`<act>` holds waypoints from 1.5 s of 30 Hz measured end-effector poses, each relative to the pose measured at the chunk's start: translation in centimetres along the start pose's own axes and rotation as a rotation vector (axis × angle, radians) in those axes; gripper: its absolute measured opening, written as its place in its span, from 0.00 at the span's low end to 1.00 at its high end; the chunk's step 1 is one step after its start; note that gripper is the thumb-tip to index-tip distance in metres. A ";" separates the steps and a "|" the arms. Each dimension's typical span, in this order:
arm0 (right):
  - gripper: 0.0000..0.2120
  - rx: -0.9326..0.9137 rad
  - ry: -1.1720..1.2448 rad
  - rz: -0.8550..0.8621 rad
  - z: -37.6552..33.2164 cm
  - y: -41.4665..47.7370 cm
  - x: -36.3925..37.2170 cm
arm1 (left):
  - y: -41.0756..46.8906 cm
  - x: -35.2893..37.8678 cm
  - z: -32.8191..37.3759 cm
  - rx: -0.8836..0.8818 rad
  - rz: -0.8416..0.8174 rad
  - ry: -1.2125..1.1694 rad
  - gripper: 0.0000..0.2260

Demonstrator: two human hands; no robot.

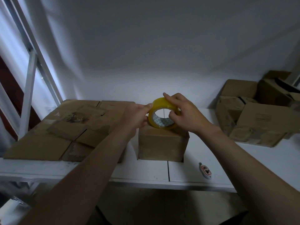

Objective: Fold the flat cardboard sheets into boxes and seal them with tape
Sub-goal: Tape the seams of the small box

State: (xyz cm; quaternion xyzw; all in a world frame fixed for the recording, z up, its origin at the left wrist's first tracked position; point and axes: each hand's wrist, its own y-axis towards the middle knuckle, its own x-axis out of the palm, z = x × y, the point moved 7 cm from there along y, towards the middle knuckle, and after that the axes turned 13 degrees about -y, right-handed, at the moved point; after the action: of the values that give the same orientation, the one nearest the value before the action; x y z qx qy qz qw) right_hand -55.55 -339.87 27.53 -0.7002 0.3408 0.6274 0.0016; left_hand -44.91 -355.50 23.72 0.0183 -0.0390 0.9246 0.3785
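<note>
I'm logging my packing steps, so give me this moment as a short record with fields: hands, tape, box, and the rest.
left hand: pinches the tape roll at its left rim
right hand: grips the roll, fingers over its top
tape roll: yellow, upright on edge over the small box
small box: folded up, on the white table
flat sheets: stacked at the table's left
other boxes: piled at the right
cutter: white, lying front right of the small box, untouched

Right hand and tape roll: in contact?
Touching. Head view: the right hand has fingers over the top of the tape roll, thumb hooked inside its core.
</note>
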 end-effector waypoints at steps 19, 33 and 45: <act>0.27 -0.073 0.107 0.091 0.0 -0.4 0.2 | 0.7 -1.8 0.0 -0.041 -0.023 0.029 0.10; 0.30 -0.066 -0.069 0.135 -0.2 -0.9 -0.3 | 0.8 -3.0 -1.6 -0.033 0.000 -0.029 0.09; 0.33 0.044 -0.032 0.146 1.1 -1.9 0.1 | 1.7 -4.9 -2.8 -0.017 0.048 -0.059 0.06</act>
State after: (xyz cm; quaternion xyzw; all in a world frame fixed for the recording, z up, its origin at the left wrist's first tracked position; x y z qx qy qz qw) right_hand -55.61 -338.01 26.38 -0.6633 0.4045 0.6291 -0.0234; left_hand -42.60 -359.89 20.48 0.0416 -0.0584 0.9321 0.3551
